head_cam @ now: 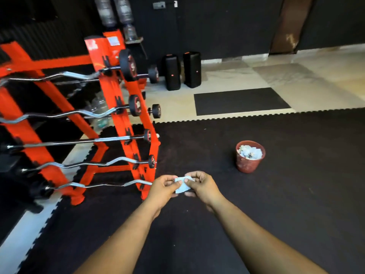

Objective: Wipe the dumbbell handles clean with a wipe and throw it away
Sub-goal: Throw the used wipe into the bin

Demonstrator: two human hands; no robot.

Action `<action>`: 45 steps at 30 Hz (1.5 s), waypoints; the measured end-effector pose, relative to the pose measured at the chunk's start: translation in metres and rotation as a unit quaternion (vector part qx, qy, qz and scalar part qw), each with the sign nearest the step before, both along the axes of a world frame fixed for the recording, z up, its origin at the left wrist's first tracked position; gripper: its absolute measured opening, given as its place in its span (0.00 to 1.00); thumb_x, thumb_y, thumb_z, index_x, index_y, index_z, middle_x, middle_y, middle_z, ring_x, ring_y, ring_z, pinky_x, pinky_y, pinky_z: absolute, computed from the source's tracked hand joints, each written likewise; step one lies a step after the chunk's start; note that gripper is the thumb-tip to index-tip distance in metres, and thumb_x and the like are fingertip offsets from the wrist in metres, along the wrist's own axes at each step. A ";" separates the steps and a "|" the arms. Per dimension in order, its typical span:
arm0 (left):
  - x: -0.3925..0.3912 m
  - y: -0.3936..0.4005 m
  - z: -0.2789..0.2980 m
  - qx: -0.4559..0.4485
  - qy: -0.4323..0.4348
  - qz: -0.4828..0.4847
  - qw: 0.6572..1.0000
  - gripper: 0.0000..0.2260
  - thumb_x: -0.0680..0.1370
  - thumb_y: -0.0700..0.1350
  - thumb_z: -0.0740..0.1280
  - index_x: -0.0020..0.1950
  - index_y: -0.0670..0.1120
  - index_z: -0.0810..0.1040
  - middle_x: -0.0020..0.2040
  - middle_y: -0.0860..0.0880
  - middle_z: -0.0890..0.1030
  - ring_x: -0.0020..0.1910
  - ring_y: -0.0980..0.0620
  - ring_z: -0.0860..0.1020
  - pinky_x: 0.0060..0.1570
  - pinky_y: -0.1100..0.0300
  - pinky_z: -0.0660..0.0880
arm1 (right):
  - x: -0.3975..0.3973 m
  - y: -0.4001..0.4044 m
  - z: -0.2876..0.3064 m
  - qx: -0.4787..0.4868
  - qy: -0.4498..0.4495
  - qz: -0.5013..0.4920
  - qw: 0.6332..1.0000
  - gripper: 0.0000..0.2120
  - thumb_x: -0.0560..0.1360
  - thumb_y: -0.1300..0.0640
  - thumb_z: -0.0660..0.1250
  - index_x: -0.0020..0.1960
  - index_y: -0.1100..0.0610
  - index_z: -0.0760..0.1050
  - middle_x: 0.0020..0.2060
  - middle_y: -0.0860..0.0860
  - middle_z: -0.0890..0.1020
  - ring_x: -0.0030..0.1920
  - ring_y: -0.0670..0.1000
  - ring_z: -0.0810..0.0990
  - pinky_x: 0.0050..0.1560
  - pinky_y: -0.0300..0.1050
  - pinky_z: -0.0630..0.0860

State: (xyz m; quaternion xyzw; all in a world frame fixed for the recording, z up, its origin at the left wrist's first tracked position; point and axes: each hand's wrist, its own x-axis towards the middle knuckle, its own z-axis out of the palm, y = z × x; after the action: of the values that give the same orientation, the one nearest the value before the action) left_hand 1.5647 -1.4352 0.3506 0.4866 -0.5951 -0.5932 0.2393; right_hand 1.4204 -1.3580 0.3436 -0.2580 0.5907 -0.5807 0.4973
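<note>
A small pale blue wipe is held between both hands in front of me, above the dark floor mat. My left hand pinches its left edge and my right hand pinches its right edge. To the left stands an orange rack carrying several chrome curl bars with small black weight plates; the lowest bar ends just left of my left hand. A red wastebasket, full of crumpled wipes, sits on the mat to the right, beyond my hands.
Two black speakers stand against the dark back wall. A separate black mat lies on the light tiled floor behind the interlocking rubber flooring. Water bottles sit atop the rack.
</note>
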 end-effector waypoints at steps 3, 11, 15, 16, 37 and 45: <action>-0.051 0.003 -0.007 0.014 -0.017 -0.017 1.000 0.07 0.79 0.40 0.72 0.56 0.42 0.80 0.45 0.46 0.85 0.40 0.52 0.84 0.42 0.55 0.81 | -0.052 0.010 -0.008 0.011 0.008 -0.031 0.999 0.08 0.78 0.63 0.70 0.56 0.63 0.77 0.49 0.62 0.85 0.45 0.52 0.86 0.40 0.44 0.83; -0.179 -0.001 -0.024 0.039 -0.024 -0.092 0.995 0.08 0.80 0.42 0.72 0.58 0.46 0.81 0.48 0.48 0.85 0.43 0.56 0.82 0.43 0.53 0.82 | -0.166 0.030 -0.030 0.044 0.015 -0.111 0.993 0.08 0.77 0.60 0.72 0.55 0.59 0.78 0.47 0.58 0.86 0.45 0.51 0.86 0.42 0.52 0.84; -0.229 -0.019 -0.045 0.066 -0.036 -0.143 0.987 0.09 0.80 0.46 0.71 0.60 0.47 0.82 0.50 0.48 0.86 0.43 0.54 0.83 0.43 0.55 0.82 | -0.211 0.025 -0.043 0.059 0.005 -0.140 0.988 0.08 0.78 0.60 0.72 0.56 0.59 0.78 0.48 0.58 0.86 0.46 0.55 0.86 0.42 0.51 0.84; -0.246 -0.027 -0.052 0.069 -0.041 -0.153 0.985 0.08 0.81 0.45 0.71 0.59 0.46 0.82 0.50 0.48 0.86 0.42 0.54 0.83 0.43 0.56 0.81 | -0.226 0.020 -0.047 0.065 0.005 -0.150 0.986 0.08 0.78 0.60 0.72 0.56 0.59 0.78 0.47 0.57 0.86 0.46 0.54 0.86 0.42 0.50 0.83; -0.517 -0.199 -0.093 0.090 -0.085 -0.254 0.959 0.03 0.81 0.42 0.69 0.49 0.50 0.80 0.47 0.49 0.84 0.42 0.54 0.81 0.39 0.61 0.79 | -0.461 -0.116 -0.077 0.147 0.002 -0.240 0.960 0.08 0.79 0.58 0.70 0.57 0.57 0.79 0.48 0.56 0.86 0.42 0.50 0.84 0.40 0.47 0.81; -0.619 -0.230 -0.107 0.079 -0.124 -0.236 0.960 0.05 0.81 0.44 0.70 0.57 0.48 0.81 0.50 0.50 0.85 0.44 0.53 0.82 0.41 0.61 0.80 | -0.573 -0.150 -0.096 0.139 -0.017 -0.209 0.968 0.08 0.79 0.60 0.69 0.56 0.60 0.76 0.40 0.55 0.84 0.38 0.51 0.82 0.38 0.46 0.80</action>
State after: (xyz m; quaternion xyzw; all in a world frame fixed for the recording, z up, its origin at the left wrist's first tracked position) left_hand 0.9460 -1.6654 0.2433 0.4192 -0.6696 -0.6127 -0.0228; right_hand 0.8476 -1.5078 0.2478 -0.0472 0.6981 -0.5884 0.4053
